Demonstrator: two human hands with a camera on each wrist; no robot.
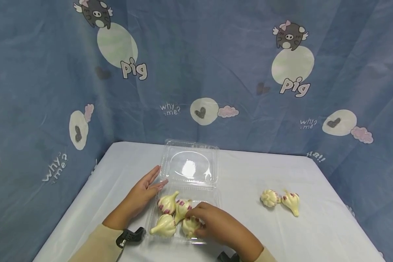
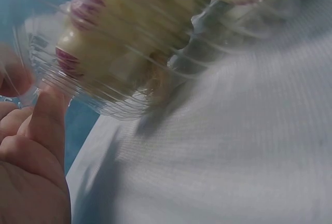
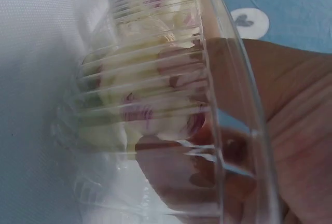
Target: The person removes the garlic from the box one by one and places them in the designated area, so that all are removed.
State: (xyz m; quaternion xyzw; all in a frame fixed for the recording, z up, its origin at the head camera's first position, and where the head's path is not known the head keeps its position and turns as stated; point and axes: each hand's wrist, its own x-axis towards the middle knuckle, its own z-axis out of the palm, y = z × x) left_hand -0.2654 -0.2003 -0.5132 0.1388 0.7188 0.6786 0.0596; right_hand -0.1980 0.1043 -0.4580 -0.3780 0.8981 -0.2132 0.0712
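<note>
A clear plastic clamshell box (image 1: 213, 198) lies with its lid (image 1: 213, 163) folded back. Several garlic bulbs, cream with purple streaks, sit in its base; one garlic bulb (image 1: 166, 203) is at the back left, another garlic bulb (image 1: 165, 226) at the front left. My right hand (image 1: 216, 222) reaches into the box and grips a garlic bulb (image 1: 189, 227) at the front right between thumb and fingers, also visible through the ribbed wall in the right wrist view. At the box's left edge, my left hand (image 1: 141, 198) touches the plastic with extended fingers, near the hinge.
Two more garlic bulbs (image 1: 290, 203) lie close together on the white-covered table (image 1: 242, 174), to the right of the box. A blue printed curtain (image 1: 235, 72) hangs behind the table and along its sides.
</note>
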